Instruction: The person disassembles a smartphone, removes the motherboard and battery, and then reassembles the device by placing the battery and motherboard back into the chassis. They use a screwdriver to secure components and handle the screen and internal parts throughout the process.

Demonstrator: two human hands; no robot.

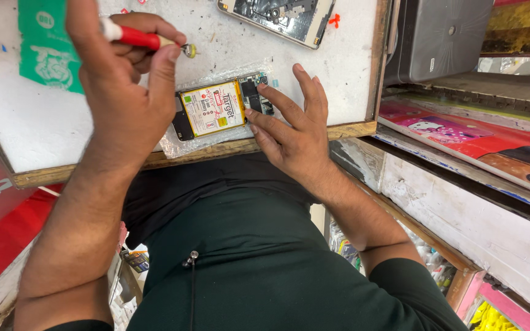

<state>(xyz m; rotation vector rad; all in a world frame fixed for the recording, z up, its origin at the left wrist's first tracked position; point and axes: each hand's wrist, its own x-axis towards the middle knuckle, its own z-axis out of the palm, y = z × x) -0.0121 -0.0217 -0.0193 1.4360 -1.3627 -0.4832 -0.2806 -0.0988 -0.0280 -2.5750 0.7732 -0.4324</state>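
An opened phone [186,122] lies on a sheet of clear plastic near the front edge of a white worktop [32,129]. Its pale yellow labelled battery [213,109] and dark circuit board are exposed. My right hand [295,138] rests palm down beside the phone, with its fingertips on the board end at the phone's right. My left hand [124,79] is raised just left of the phone and grips a screwdriver [137,38] with a red and white handle. The metal tip points right, above the phone and apart from it.
A second opened phone [280,15] lies at the far edge of the worktop. A green sticker [44,49] is on the left part. A grey box [443,37] stands to the right. Colourful phone covers [461,132] fill a shelf lower right.
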